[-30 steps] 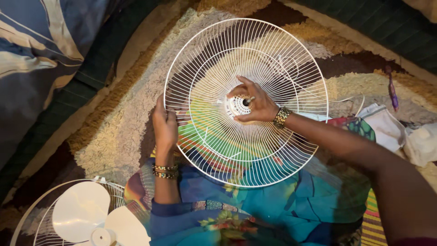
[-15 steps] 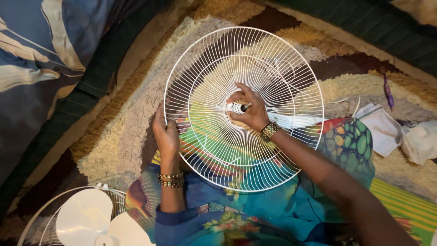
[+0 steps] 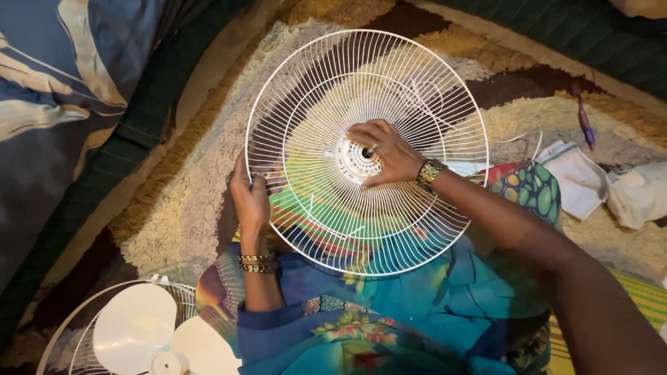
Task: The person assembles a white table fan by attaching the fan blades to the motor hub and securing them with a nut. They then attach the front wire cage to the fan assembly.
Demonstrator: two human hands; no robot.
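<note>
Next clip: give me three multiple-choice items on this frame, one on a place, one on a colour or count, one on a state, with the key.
1. Where does the right hand rest?
A. On the centre hub of the wire fan guard
B. On the guard's outer rim
C. On the rug

2. What colour are the fan blades at lower left?
A. Black
B. White
C. Red

3. How is the left hand engaged?
A. Flat on the rug
B. Lifted clear of everything
C. Gripping the guard's left edge

Key: 1 A, its fingers spread over the hub at the middle of the wires; 2 B, the blades look pale white inside a second guard; 3 C, the fingers curl around the wires at the left edge.
</note>
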